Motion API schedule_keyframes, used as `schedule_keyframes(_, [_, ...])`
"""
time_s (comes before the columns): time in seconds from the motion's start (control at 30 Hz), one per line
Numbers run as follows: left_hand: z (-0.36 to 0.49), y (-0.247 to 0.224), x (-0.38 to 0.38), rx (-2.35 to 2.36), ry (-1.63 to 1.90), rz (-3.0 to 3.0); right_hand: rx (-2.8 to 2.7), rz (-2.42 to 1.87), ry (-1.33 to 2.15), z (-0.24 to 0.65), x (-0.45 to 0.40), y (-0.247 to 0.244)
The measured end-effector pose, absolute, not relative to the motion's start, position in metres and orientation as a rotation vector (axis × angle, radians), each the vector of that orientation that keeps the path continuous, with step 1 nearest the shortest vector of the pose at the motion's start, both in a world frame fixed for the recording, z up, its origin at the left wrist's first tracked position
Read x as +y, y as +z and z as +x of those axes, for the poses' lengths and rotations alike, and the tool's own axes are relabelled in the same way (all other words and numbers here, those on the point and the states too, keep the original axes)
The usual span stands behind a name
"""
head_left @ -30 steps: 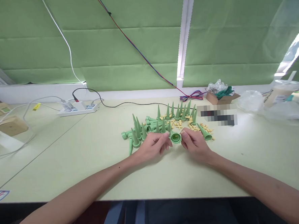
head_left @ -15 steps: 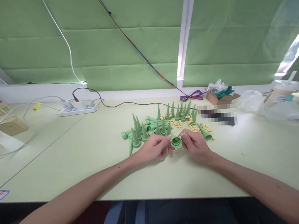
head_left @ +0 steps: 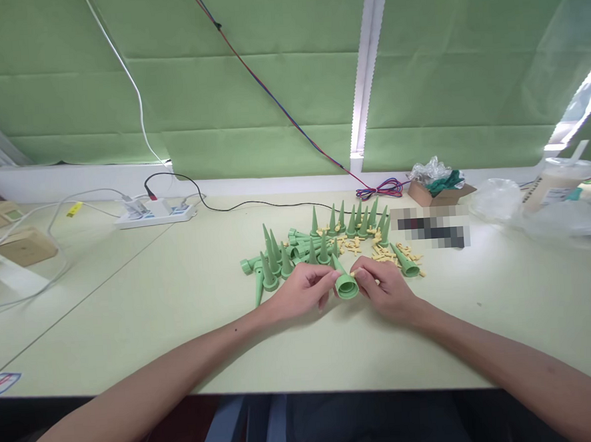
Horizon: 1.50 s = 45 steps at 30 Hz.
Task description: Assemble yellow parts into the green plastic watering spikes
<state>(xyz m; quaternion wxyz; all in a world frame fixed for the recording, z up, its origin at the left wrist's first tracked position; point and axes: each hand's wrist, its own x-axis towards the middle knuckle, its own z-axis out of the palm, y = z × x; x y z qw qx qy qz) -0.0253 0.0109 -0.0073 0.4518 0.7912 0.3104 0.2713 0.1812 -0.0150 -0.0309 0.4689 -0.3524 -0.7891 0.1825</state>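
Note:
Between my hands a green cone (head_left: 347, 286) is held with its round open end toward me and its tip pointing away. My left hand (head_left: 312, 288) grips its left side between thumb and fingers. At its right side my right hand (head_left: 383, 283) pinches a small yellow piece (head_left: 353, 274) against the cone; most of that piece is hidden by the fingers. Behind the hands, several green cones (head_left: 269, 276) stand upright and others lie on their sides. Small yellow pieces (head_left: 350, 246) are scattered among them. One green cone (head_left: 406, 262) lies just beyond my right hand.
The pale table (head_left: 131, 311) carries a power strip (head_left: 155, 216) with cables and cardboard boxes (head_left: 24, 247) at the left. Back right are a small box (head_left: 436, 192) with plastic wrap, a drink cup (head_left: 553, 182) and plastic bags (head_left: 497, 198). A blurred dark object (head_left: 431, 231) lies nearer.
The held cone has tilted, so its side now shows above the rim, and its open end sits slightly lower. Both hands keep their hold and have barely moved.

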Motion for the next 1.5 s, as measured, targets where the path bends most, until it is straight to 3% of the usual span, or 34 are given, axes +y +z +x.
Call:
schedule_keyframes(0.83, [-0.027, -0.018, 0.017, 0.549, 1.205, 2.518, -2.046, -0.933, 0.382, 0.181, -0.012, -0.031])
schedule_keyframes(1.1, [-0.027, -0.019, 0.016, 0.465, 1.182, 2.634, -2.008, -0.975, 0.432, 0.179, -0.013, -0.031])
schedule_keyframes(1.5, [-0.025, -0.018, 0.014, 0.787, 1.087, 2.433, -1.843, -0.998, 0.456, 0.179, -0.014, -0.030])
